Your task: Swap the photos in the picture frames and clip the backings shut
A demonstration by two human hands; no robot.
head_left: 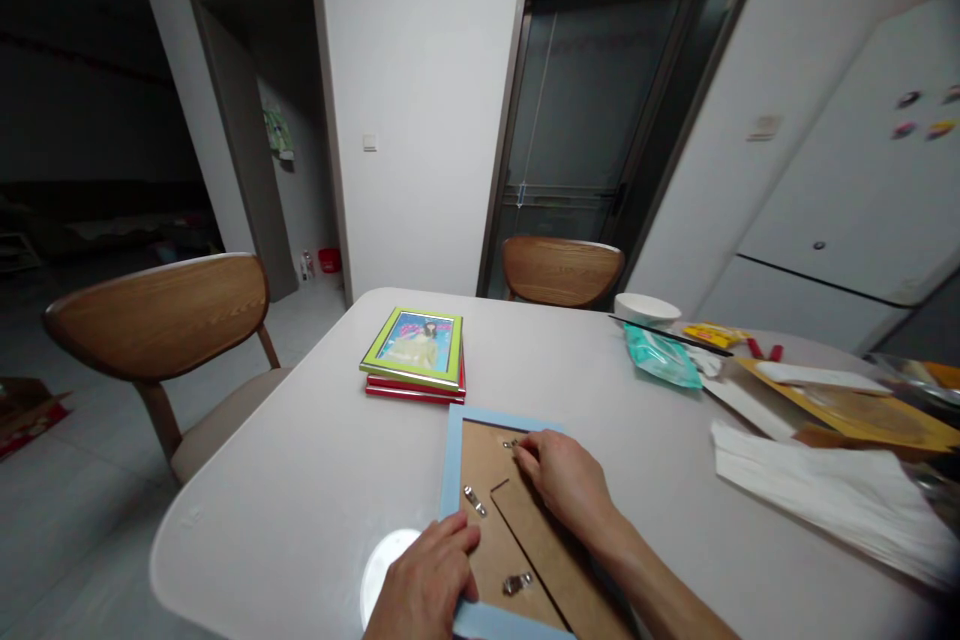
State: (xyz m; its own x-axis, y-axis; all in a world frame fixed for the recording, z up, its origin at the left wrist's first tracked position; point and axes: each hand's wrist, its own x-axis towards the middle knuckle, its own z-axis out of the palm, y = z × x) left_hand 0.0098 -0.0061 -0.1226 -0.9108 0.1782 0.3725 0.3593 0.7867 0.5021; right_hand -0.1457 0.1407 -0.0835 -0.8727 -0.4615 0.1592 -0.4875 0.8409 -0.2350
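Photo frame [452, 470], light blue, lies back upward at lower centre of view. The right hand [566, 475] has fingertips pinched together at the upper metal clip [510, 444]; whether they grip it, I cannot tell. The left hand [431, 575] rests unclenched over the lower left edge. Steady pressure there and a light, level touch on the clip should spare the backing board [476, 452]. The long axis seems to run bottom to top. Above it, left of centre, a green frame [412, 345] tops red frames [412, 391] on the white table [300, 520]
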